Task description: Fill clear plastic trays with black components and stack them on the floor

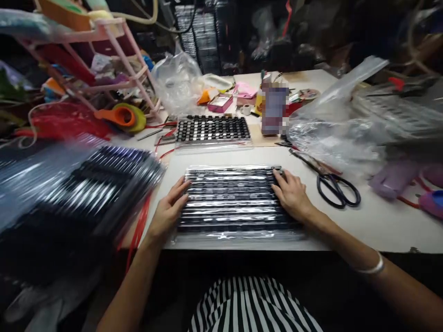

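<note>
A flat, clear-wrapped pack of dark ridged strips (231, 203) lies on the white table in front of me. My left hand (168, 210) rests at its left edge, fingertips touching the wrap near the upper left corner. At the opposite edge, my right hand (292, 196) has its fingers spread over the upper right corner. Behind the pack sits a tray of small black and silver pieces (212, 129). A blurred stack of similar dark wrapped packs (104, 184) is at the left.
Dark-handled scissors (337, 189) lie right of my right hand. Crumpled clear plastic (339, 133) covers the back right. A phone (274, 110) stands behind the tray's right side. A pink rack (128, 64) holds clutter at the back left, near orange scoops (121, 116).
</note>
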Available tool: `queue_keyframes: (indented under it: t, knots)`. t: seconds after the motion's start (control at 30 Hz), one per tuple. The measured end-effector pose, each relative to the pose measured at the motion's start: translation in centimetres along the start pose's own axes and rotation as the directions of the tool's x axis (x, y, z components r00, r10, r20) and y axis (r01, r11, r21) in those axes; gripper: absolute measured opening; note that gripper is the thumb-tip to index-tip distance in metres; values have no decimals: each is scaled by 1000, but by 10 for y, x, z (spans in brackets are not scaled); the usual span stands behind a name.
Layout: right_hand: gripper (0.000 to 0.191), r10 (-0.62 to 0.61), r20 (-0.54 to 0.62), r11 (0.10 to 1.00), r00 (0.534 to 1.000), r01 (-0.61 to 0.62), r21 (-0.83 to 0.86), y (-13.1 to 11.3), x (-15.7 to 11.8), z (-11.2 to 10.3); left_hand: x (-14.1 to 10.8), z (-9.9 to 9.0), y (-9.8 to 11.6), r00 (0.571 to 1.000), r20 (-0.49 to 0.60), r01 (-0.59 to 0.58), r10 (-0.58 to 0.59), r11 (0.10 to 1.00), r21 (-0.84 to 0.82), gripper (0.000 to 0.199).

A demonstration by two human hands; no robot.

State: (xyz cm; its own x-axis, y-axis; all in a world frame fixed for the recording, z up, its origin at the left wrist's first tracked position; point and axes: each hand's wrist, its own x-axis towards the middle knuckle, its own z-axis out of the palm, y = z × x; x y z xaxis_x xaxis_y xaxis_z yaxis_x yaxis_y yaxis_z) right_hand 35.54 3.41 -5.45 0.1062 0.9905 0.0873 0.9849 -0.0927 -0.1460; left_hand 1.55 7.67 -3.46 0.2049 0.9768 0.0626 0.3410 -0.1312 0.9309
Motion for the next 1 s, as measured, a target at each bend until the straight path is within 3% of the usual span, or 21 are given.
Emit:
queue_keyframes:
  t: [0.17,0.23,0.37,0.53,0.7,0.8,0.9,1.0]
  knots:
    - [57,-33,12,990,999,31,137,5,-14,6,1,-2,-6,995,64,-86,71,959,271,48]
    - [58,-16,13,984,1000,13,176,6,-13,5,7,-5,-8,992,105,-97,67,946,309,50]
    - [58,22,27,935,999,-30,352,9,-11,1,7,-10,-3,996,75,-51,40,987,155,47]
    - [53,117,50,726,992,-120,678,12,-23,-12,-16,-14,7,1000,-24,18,-19,1000,-23,48]
    - [45,166,-32,637,986,-82,767,1,-38,-21,-23,-14,-5,995,-75,-41,72,935,352,45]
    - [44,181,-60,632,982,-69,772,1,-38,-19,-17,-12,-13,992,-83,-46,92,895,443,44]
    - [47,179,-28,665,983,-100,740,9,-34,-15,-13,-4,-13,990,-67,-76,124,871,486,44]
    - [48,132,-75,754,988,-52,654,18,-30,-10,-11,9,-8,987,-14,-112,159,753,648,44]
